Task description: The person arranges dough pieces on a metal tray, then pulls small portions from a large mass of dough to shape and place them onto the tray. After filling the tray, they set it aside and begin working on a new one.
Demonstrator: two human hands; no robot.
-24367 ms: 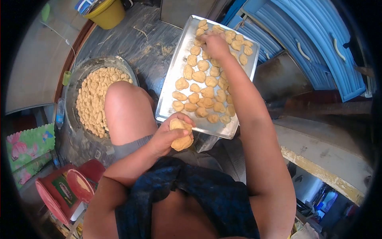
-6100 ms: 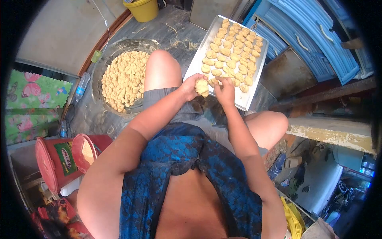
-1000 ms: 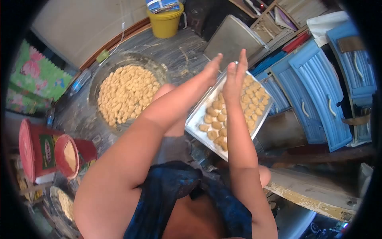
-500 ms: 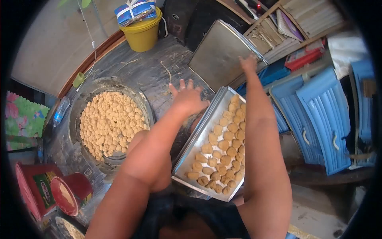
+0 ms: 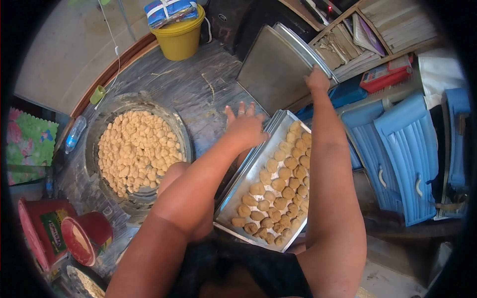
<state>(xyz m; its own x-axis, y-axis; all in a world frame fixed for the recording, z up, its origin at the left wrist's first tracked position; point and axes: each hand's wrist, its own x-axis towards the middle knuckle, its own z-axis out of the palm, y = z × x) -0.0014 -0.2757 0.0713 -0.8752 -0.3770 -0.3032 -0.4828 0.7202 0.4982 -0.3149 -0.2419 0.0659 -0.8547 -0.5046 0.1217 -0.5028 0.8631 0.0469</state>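
Note:
My right hand (image 5: pixel 318 79) reaches forward with its fingers closed on the edge of an upright metal baking tray (image 5: pixel 293 64), one of several leaning together. Which tray in that group it grips is hard to make out. My left hand (image 5: pixel 245 129) is open, fingers spread, its thumb side by the far left edge of a stack of trays. The top tray (image 5: pixel 240 186) of this stack bears rows of flattened dough balls (image 5: pixel 279 186); my right forearm hides its right side. To the left, a large round basin (image 5: pixel 92 158) is filled with many light brown dough pieces (image 5: pixel 141 149).
A yellow bucket (image 5: pixel 178 42) with a blue packet (image 5: pixel 169 12) stands at the back. Red tubs (image 5: pixel 42 236) and a plastic bottle (image 5: pixel 75 134) are on the left. Blue plastic panels (image 5: pixel 405 154) and a wooden shelf (image 5: pixel 375 64) of papers line the right.
My right hand has closed on the edge of the leaning trays, and the gap behind the front tray looks wider. My left hand has shifted right, nearer the tray stack.

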